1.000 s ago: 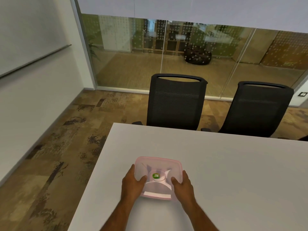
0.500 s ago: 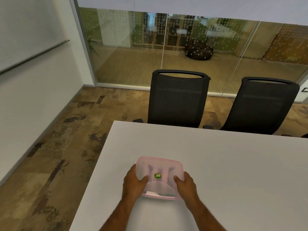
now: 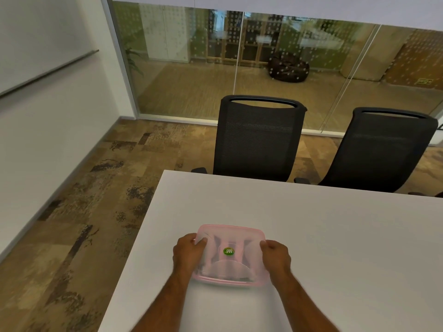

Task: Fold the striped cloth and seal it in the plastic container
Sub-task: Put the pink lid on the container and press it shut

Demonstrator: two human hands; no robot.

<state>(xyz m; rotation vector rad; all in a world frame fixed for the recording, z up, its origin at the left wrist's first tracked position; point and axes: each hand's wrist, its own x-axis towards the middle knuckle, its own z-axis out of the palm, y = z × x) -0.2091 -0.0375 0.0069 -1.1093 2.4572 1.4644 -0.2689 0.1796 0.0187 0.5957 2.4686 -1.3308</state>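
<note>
**One container, two hands, two chairs**

One pink translucent plastic container (image 3: 230, 255) sits on the white table (image 3: 335, 236), near the table's left edge and close to the person. Its lid is on, with one round green sticker (image 3: 228, 251) at the middle of the top. Through the cloudy plastic a pale shape shows inside; whether this is the striped cloth cannot be told.

Two hands are on the container. The left hand (image 3: 188, 254) clasps its left side, thumb over the lid's edge and fingers curled down the wall. The right hand (image 3: 275, 256) clasps its right side in the same way.

Beyond the container, at the table's far edge, stand two black mesh-backed chairs: one (image 3: 256, 137) straight behind the container, the other (image 3: 383, 149) to the right of it. Nothing else lies on the table.
</note>
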